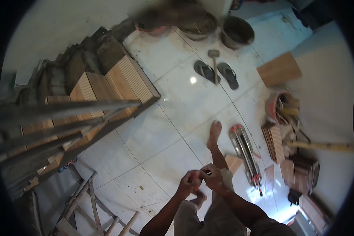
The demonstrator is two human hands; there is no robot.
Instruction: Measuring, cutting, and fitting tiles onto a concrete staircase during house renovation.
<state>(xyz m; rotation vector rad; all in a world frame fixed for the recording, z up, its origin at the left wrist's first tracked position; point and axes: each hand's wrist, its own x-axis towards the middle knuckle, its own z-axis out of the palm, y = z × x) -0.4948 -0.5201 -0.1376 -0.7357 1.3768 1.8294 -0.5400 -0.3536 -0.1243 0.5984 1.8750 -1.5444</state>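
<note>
Both hands meet at the lower middle, in front of my legs. My left hand (188,181) has its fingers closed round a small red object (196,179), whose kind I cannot make out. My right hand (211,177) is beside it, fingers bent and pinched at the top of that red object. Just right of them on the floor lie a wood-look tile (233,162) and a long manual tile cutter (244,153) with red fittings. My bare feet stand on white floor tiles (141,149).
Left is a staircase (118,82) with metal railing (67,110) and wooden frames (92,200) below. Ahead are sandals (228,76), a mallet (215,69) and buckets (236,33). At right are a loose board (279,69), a tool bucket (275,104), tile stacks (272,143) and a yellow bar (326,146).
</note>
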